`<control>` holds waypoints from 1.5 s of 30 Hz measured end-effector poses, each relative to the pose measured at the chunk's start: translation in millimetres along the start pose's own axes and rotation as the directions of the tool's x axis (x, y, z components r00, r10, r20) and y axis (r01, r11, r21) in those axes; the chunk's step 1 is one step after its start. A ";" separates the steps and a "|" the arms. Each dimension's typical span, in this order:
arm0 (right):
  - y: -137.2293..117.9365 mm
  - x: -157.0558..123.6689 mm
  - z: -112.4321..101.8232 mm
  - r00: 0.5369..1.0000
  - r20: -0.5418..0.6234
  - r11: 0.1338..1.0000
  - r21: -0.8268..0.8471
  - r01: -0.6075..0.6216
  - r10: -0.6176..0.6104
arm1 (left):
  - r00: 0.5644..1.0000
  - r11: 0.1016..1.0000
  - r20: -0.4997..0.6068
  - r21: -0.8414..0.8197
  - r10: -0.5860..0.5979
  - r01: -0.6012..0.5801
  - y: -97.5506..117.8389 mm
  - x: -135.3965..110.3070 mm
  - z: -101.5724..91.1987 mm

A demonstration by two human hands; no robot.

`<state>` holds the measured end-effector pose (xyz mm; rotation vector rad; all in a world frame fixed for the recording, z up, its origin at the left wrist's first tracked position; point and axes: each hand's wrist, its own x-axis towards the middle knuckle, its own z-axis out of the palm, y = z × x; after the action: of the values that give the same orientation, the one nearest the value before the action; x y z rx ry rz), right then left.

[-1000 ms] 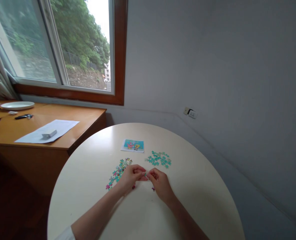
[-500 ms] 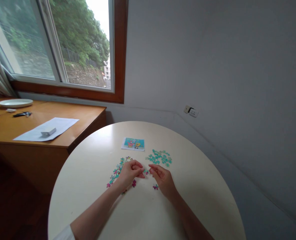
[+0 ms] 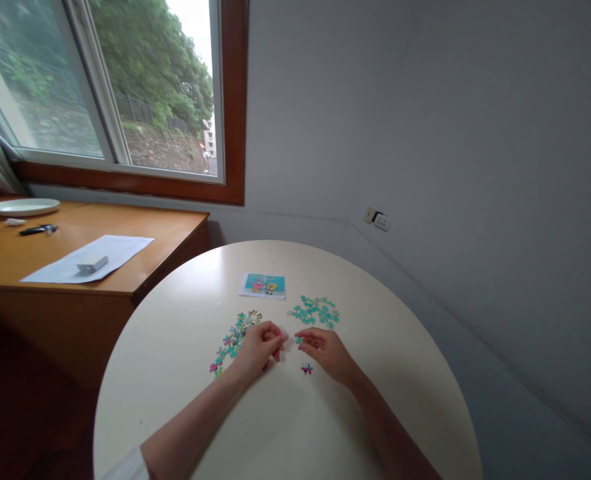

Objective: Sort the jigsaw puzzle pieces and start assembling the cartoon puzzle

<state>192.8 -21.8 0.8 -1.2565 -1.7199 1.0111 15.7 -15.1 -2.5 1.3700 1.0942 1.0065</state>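
The piece (image 3: 300,342) was between both hands one second earlier; it is now at the right hand (image 3: 327,352) only, pinched between thumb and fingertips over the table (image 3: 385,400). The left hand (image 3: 259,347) is clear of it, fingers curled, thumb and forefinger close together; whether they grip anything cannot be told. Handling is thus one-handed. The mixed pile (image 3: 232,339) lies beside the left hand, the teal pile (image 3: 317,311) beyond the right

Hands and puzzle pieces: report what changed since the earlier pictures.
The right hand has moved slightly rightward, parting from the left hand, and now holds a teal piece. Whether the left let something go is unclear. The picture card and teal pile stayed put.
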 end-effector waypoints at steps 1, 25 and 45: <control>2.0 1.0 -3.6 0.999 0.008 0.999 0.019 -0.042 0.042 | 0.999 0.996 0.008 0.087 0.035 -0.035 0.6 -2.0 0.5; 11.0 -0.4 -16.4 0.978 0.161 0.984 0.095 -0.148 0.131 | 0.753 0.432 0.634 0.637 0.178 -0.638 21.3 -35.1 7.7; 5.2 -2.6 -14.1 0.991 0.117 0.994 -0.095 -0.061 0.072 | 0.760 0.456 0.628 0.635 0.166 -0.624 20.4 -35.2 7.1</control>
<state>208.1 -21.1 1.3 -1.3430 -1.8446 1.0771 16.4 -51.3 17.4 2.6268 0.8448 0.3356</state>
